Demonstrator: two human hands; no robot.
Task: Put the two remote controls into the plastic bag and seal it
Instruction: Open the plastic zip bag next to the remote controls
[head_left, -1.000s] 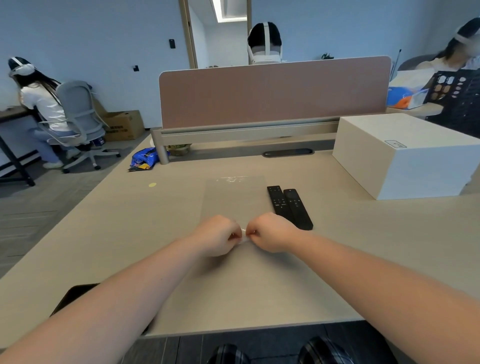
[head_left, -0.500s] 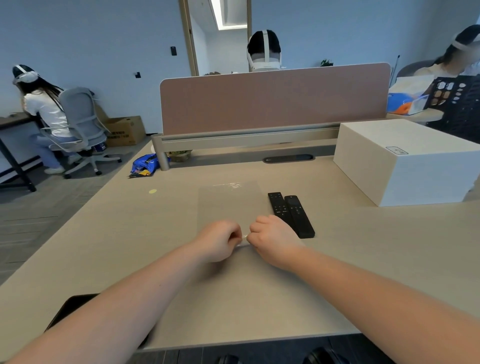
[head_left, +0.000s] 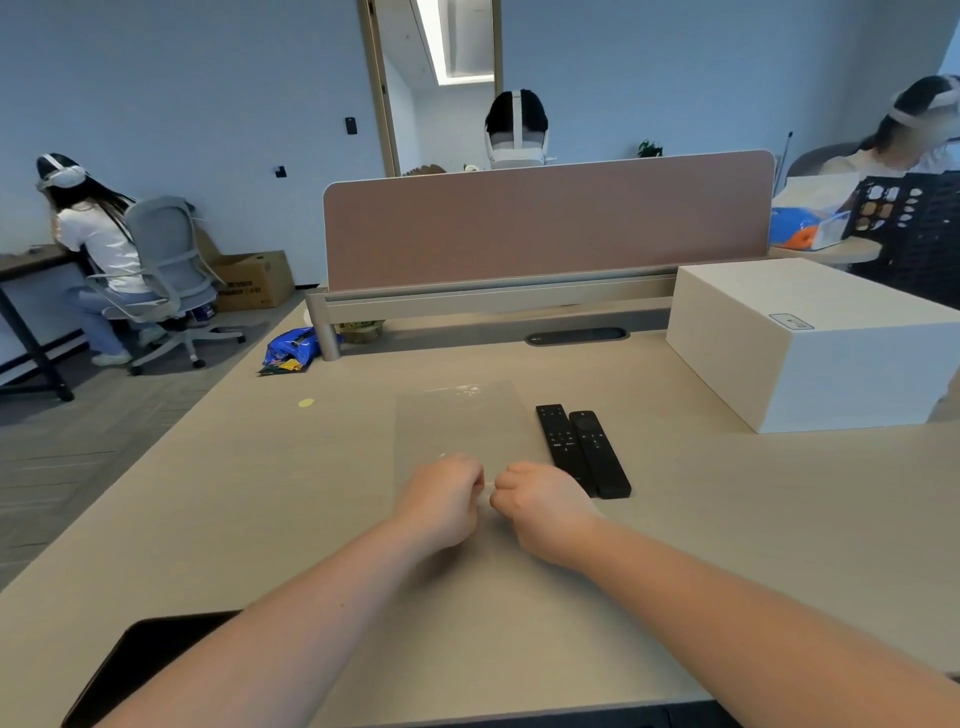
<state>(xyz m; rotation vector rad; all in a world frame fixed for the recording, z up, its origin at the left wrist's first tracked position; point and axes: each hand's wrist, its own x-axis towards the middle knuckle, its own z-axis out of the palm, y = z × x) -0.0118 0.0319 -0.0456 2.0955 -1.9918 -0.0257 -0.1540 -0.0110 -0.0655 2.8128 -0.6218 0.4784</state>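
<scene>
Mid-desk (head_left: 208, 519), left hand (head_left: 441, 499) and right hand (head_left: 535, 501) both pinch plastic bag's (head_left: 457, 421) near edge, two remote controls (head_left: 582, 449) just beside.

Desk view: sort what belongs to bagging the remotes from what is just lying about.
For the job:
plastic bag, flat on the desk, near edge pinched by left hand and right hand
two remote controls, side by side right of the bag

Lying about:
white box
yellow dot
dark flat thing at the near edge
</scene>
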